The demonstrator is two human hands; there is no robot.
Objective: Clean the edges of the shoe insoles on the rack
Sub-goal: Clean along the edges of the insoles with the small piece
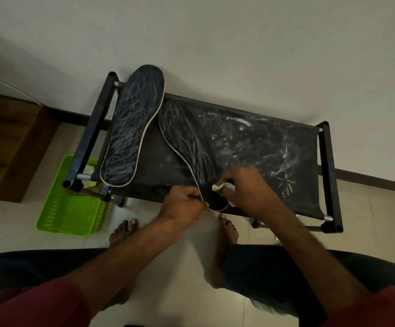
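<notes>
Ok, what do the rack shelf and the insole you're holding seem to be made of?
Rack shelf: likely dark matte fabric, stretched across the frame, white dust smeared into it. Insole: probably foam under dark matte cloth, judging by its pale edge, which curls where the left hand pinches it.

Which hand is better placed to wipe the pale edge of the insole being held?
Right, probably: the right hand grips the crumpled whitish wipe on the near end of the dark chalk-scribbled insole, while the left hand pinches its pale rim, steadying it.
</notes>
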